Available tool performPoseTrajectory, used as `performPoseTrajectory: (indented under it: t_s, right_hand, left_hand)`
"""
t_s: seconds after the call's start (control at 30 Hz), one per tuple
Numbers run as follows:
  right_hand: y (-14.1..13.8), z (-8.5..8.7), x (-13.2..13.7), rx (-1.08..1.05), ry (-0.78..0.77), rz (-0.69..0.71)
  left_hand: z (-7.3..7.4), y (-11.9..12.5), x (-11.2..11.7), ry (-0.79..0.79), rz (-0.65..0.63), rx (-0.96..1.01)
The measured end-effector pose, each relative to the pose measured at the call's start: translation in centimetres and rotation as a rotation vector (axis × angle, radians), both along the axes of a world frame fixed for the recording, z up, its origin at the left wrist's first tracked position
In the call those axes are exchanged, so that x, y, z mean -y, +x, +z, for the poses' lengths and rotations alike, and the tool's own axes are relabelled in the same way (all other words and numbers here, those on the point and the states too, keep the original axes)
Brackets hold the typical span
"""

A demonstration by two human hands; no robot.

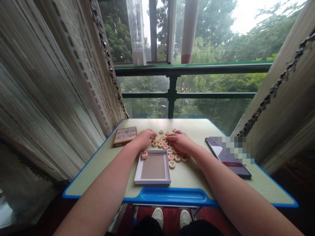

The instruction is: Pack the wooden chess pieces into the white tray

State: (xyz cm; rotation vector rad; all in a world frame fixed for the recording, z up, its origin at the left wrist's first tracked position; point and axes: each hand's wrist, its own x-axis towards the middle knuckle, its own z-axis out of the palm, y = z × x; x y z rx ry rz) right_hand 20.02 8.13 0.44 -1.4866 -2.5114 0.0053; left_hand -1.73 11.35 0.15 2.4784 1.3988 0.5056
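Several round wooden Chinese chess pieces (165,145) lie scattered on the small desk (197,177). My left hand (144,137) rests palm down at the left of the pile, fingers curled over a few pieces. My right hand (180,141) lies over the pile's right side, fingers bent and touching pieces. A shallow white box tray (153,181) sits in front of the pile, with one piece (144,154) in its far left corner. What either hand grips is hidden under the fingers.
The box lid (124,135) with printed characters lies at the desk's left rear. A dark phone (227,157) lies on the right. The desk has a blue rim with a front groove (172,196). Curtains hang on both sides; a window railing (192,68) stands behind.
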Motion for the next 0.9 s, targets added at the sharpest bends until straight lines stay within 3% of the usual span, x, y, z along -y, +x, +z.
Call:
performPoseTrajectory:
  t_s: [0.2, 0.37, 0.6, 0.9]
  right_hand:
    - [0.28, -0.38, -0.36, -0.028, 0.018, -0.030]
    - [0.31, -0.60, -0.55, -0.034, -0.029, -0.050]
    - [0.00, -0.40, 0.12, -0.186, -0.003, -0.130]
    - [-0.34, 0.09, 0.10, -0.407, 0.129, 0.039]
  left_hand:
    - [0.35, -0.26, -0.04, -0.018, 0.029, 0.015]
    - [0.62, -0.22, 0.30, -0.100, -0.035, 0.019]
    - [0.45, -0.37, 0.25, -0.017, -0.017, -0.056]
    - [0.82, -0.24, 0.54, 0.031, 0.013, -0.097]
